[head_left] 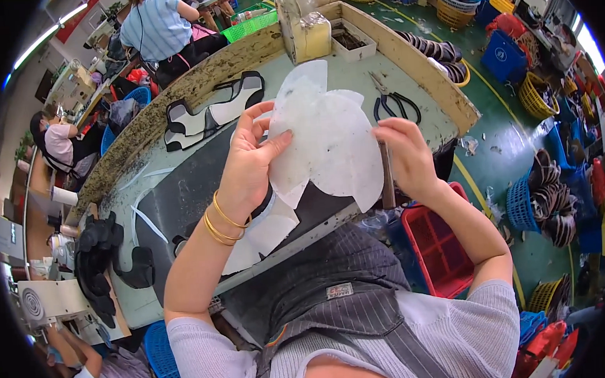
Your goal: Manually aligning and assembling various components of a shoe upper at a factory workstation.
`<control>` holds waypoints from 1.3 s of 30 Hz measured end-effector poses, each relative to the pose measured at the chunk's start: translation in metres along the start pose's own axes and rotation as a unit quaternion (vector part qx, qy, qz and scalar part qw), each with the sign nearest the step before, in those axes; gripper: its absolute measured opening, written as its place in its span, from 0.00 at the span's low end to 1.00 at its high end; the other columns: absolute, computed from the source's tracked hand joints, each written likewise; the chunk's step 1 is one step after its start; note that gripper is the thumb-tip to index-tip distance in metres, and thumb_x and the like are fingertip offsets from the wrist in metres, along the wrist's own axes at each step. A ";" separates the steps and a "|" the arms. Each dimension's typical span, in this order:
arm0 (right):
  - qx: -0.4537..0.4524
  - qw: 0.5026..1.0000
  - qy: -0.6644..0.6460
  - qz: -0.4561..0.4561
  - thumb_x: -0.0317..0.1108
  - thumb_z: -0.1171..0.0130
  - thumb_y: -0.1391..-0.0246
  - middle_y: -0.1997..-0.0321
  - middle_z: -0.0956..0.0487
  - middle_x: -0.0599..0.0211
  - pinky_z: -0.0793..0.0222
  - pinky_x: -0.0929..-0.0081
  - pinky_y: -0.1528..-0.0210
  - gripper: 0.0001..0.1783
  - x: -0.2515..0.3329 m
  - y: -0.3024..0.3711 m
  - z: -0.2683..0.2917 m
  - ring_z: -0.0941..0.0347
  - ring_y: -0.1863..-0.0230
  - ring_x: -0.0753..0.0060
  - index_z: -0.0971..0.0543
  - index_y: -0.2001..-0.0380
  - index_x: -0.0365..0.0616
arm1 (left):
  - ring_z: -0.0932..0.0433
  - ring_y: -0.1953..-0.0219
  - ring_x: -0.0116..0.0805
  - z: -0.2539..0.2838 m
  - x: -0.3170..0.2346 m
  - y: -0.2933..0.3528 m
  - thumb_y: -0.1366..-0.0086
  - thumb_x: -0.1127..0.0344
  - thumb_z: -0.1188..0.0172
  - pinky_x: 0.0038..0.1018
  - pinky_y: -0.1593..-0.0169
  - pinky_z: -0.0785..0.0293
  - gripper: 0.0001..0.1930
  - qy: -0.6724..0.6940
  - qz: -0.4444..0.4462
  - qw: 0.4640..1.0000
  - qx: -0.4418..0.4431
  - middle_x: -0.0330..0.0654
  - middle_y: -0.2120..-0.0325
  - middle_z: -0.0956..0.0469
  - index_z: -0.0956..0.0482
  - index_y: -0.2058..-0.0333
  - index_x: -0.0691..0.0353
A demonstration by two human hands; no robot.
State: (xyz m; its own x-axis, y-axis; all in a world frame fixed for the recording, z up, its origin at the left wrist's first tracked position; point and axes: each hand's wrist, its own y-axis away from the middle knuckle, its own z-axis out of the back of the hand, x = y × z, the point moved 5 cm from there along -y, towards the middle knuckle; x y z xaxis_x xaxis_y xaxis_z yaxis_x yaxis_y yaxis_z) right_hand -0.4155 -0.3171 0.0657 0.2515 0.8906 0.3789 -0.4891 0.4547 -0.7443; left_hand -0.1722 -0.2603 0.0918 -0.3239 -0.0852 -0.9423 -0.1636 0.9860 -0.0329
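Sheet [334,137]: white, lobed, raised over the table [362,75] between both hands, probably so its edges clear the dark board [188,187] below.
Left hand [250,151]: pinching the left side, thumb on the near face, fingers behind, seemingly bearing the weight.
Right hand [409,154]: fingers bent at the right edge; cannot tell whether they grip it.
Scissors [384,96]: lying beyond the right hand, likely for easy reach.
Arms [198,274]: elbows bent, forearms angled inward.
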 end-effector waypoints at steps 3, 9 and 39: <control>0.016 0.729 -0.568 -0.382 0.29 0.40 0.44 0.49 0.25 0.60 0.29 0.72 0.50 0.24 -0.022 0.001 -0.020 0.28 0.48 0.68 0.30 0.44 0.39 | 0.25 0.56 0.29 -0.007 0.003 0.009 0.41 0.78 0.39 0.28 0.51 0.25 0.23 -0.034 -0.005 0.999 -0.003 0.41 0.56 0.27 0.34 0.47 0.60; 0.102 0.768 -0.513 -0.369 0.30 0.42 0.42 0.58 0.21 0.66 0.29 0.81 0.56 0.25 -0.004 -0.005 -0.027 0.25 0.59 0.80 0.34 0.42 0.41 | 0.23 0.58 0.28 -0.027 0.001 0.020 0.37 0.73 0.41 0.27 0.54 0.24 0.19 -0.065 0.032 0.997 -0.010 0.41 0.58 0.24 0.32 0.48 0.62; 0.019 0.981 -0.192 -0.007 0.15 0.45 0.54 0.67 0.25 0.62 0.28 0.70 0.67 0.10 0.102 0.027 0.056 0.25 0.68 0.62 0.25 0.69 0.40 | 0.23 0.54 0.31 0.086 -0.010 0.016 0.29 0.57 0.53 0.31 0.49 0.27 0.14 0.092 -0.032 0.964 -0.248 0.35 0.55 0.22 0.29 0.50 0.56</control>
State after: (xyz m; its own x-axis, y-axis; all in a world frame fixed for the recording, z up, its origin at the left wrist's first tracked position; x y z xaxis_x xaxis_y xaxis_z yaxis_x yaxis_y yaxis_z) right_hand -0.4499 -0.2143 0.1149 -0.0719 0.8161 0.5734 -0.5210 0.4595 -0.7193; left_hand -0.0915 -0.2315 0.0721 -0.4498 -0.2131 -0.8674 -0.6003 0.7912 0.1169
